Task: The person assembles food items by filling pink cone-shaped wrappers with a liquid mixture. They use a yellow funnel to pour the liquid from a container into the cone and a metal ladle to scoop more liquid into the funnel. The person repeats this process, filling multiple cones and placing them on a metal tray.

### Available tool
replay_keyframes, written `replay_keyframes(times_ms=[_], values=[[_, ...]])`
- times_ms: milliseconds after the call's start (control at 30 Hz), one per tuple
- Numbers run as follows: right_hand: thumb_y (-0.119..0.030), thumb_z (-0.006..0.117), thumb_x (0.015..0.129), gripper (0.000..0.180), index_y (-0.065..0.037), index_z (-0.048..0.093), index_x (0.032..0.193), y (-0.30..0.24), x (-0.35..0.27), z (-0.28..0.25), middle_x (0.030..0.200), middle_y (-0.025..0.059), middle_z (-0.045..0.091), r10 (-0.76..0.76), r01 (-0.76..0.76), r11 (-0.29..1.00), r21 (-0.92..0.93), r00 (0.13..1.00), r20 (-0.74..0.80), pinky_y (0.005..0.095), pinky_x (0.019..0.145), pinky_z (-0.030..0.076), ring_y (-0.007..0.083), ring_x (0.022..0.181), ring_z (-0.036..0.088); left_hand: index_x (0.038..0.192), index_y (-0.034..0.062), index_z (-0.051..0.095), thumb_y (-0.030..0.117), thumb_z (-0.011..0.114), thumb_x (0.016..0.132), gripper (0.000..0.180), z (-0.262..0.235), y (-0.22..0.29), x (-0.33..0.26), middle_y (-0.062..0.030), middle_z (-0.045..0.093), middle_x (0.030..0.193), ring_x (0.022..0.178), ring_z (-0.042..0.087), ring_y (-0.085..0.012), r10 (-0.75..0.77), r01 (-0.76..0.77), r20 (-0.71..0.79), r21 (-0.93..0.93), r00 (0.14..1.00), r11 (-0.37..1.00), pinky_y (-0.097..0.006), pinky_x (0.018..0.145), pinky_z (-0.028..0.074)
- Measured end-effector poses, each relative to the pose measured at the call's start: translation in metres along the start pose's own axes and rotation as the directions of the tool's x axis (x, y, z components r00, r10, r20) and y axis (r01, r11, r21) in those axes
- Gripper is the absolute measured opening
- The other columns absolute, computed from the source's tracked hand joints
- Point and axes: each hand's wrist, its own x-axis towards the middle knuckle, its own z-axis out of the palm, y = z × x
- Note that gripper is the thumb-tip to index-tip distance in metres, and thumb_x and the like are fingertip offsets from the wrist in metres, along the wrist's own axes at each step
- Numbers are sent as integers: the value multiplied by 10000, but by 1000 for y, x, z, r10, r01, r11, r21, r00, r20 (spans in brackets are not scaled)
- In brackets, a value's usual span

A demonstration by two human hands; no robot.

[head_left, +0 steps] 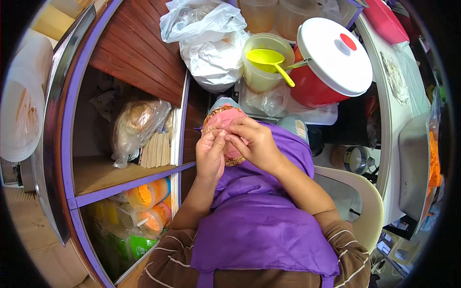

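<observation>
In front of my purple apron (259,235), both hands meet with their fingertips pressed together. My left hand (211,150) is closed in a pinch, thumb against fingers. My right hand (257,143) is pinched too, touching the left fingertips. Whatever lies between the fingertips is too small or hidden to make out. Right beneath them, over my lap, rests a pink piece (233,154) with a shiny gold-brown patterned edge. Partly covered by my hands, it may be cloth or a wrapper; I cannot tell.
Ahead stand a white plastic bag (211,57), a translucent tub (257,81) with a yellow-green ladle (264,56), and a red container (314,79) with a white lid. At left, a purple-edged shelf (122,185) holds bagged goods. A cream chair (367,206) is at right.
</observation>
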Motion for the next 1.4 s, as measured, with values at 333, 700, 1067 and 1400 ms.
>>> replay_keyframes(times_ms=[333, 700, 1067, 1400], values=[[4, 605, 708, 155, -1, 532, 844, -10, -7, 19, 828, 128, 566, -61, 49, 967, -248, 997, -42, 349, 564, 477, 295, 670, 576, 934, -9, 537, -13, 463, 840, 120, 0, -1, -6, -70, 517, 1010, 1054, 458, -163, 252, -223, -67, 290, 965, 931, -312, 953, 318], [-16, 580, 754, 84, -1, 518, 809, -13, -6, 13, 808, 145, 568, 36, -41, 982, -183, 999, -29, 364, 601, 476, 318, 705, 571, 905, -31, 553, -5, 464, 835, 115, 2, 13, -10, -117, 579, 932, 931, 558, -191, 339, -318, 175, 844, 924, 431, -327, 913, 364], [34, 570, 695, 123, 2, 501, 793, -10, -8, 7, 770, 129, 544, -75, 73, 976, -206, 997, -1, 352, 567, 466, 301, 670, 562, 815, -42, 606, -17, 629, 708, 113, -1, 18, -10, -145, 628, 839, 816, 613, -220, 392, -418, 256, 810, 883, 412, -308, 772, 463], [-58, 596, 701, 185, 11, 533, 860, -11, 3, -4, 820, 118, 556, -117, 106, 985, -137, 990, -77, 344, 618, 470, 279, 701, 573, 792, -32, 615, -33, 618, 692, 100, 6, 20, -10, -136, 634, 817, 797, 620, -232, 386, -469, 334, 815, 860, 339, -343, 801, 458]])
